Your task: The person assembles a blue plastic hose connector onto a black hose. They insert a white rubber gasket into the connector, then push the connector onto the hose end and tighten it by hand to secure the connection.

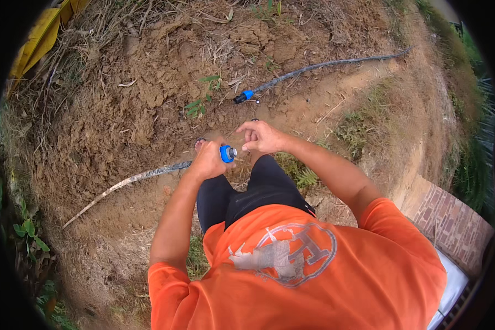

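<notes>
Left hand (208,159) is closed round a blue hose fitting (226,154), gripping it with its short greyish tip (233,153) facing right, toward the other hand. Right hand (263,137) is just beside that tip, apart from it; fingers loosely curled, index reaching left, thumb and index not meeting, nothing visible in it, though the inner palm is hidden. Held hose (132,179) runs from behind the left hand out to the left and back toward the body; its join with the fitting is covered by the hand. Second hose (324,65) lies on the ground beyond both hands, its long axis slanting from just ahead of the right hand away to the far right; its coupled end is nearer the right hand than the left and points left, slightly back toward the body. That end has a bright blue collar (248,94) and a black ribbed end piece (240,99), both cylindrical, plastic-looking. Both hoses are slim, gently bowed, dull and mud-smeared; the held one goes pale at its far stretch. Soil (143,121) ahead of the hands is brown, crumbly, clodded, strewn with dry straw; small green weeds (197,105) sprout ahead of the left hand. Smooth orange T-shirt (368,264) and dark shorts (269,184) sit behind the hands.
</notes>
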Available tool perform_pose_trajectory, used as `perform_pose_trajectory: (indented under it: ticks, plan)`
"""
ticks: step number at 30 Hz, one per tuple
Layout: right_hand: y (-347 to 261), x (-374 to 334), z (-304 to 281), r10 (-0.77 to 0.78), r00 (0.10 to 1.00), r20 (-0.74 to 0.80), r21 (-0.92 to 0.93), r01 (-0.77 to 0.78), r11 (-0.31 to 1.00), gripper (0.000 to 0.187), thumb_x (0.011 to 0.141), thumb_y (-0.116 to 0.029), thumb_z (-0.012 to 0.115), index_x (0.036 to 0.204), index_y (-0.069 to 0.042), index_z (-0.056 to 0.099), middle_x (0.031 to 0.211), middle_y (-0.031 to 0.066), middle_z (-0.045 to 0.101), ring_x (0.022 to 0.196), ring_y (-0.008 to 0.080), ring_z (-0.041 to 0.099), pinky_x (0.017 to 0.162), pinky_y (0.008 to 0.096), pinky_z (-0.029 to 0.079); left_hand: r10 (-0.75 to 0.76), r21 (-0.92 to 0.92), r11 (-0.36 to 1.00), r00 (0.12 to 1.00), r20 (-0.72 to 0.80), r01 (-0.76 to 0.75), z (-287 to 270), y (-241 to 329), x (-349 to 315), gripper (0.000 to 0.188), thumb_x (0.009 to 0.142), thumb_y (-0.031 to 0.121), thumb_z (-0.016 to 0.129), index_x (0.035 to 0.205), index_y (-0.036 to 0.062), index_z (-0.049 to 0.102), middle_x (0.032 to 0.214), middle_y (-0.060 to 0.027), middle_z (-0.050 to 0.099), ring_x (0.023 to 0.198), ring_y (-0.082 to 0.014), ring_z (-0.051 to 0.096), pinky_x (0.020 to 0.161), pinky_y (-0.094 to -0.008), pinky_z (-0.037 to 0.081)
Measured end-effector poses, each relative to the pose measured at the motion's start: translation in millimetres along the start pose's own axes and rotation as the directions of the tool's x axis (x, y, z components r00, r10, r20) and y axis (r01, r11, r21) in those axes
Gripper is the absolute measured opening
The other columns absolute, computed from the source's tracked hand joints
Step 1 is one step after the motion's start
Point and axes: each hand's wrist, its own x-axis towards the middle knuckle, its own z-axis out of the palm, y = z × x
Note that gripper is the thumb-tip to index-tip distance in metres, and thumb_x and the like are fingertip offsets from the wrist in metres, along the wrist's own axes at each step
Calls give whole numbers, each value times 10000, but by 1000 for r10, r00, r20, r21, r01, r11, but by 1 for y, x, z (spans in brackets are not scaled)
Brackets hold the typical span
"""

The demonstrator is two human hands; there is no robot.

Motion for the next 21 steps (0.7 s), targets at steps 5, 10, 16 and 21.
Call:
perform_pose_trajectory:
  ticks: [5,10,16,21]
  plan:
    - [115,44,-65,190,974,-127,-394,-225,891,505,809,-221,797,1251,-15,662,1041,217,736,1001,398,709,891,492,563,-129,64,990,991,45,126,43,-37,54,424,675,387,913,832,27,751,917,-234,733,902,-410,715,837,-506,561]
    - [215,99,-100,108,988,-108,-714,-153,683,599,785,-218,814,1312,-34,597,1107,222,703,1162,423,639,1000,509,497,-478,174,869,878,43,464,84,-61,147,327,740,285,754,915,10,779,1021,-262,742,1001,-425,717,927,-492,562]
    - [280,187,-118,-76,992,98,-848,123,516,660,758,-240,837,1338,-70,573,1195,183,687,1245,385,587,1079,483,424,-698,224,703,716,32,675,110,-72,230,349,759,214,705,1018,-6,787,1125,-230,754,1097,-363,729,962,-425,569]
    - [314,227,-111,60,953,296,-783,206,587,585,799,-246,793,1322,-108,569,1054,176,729,1098,353,678,947,486,511,-742,267,654,669,45,708,128,-98,276,367,787,226,711,1080,16,780,1183,-209,747,1117,-345,726,987,-413,565]
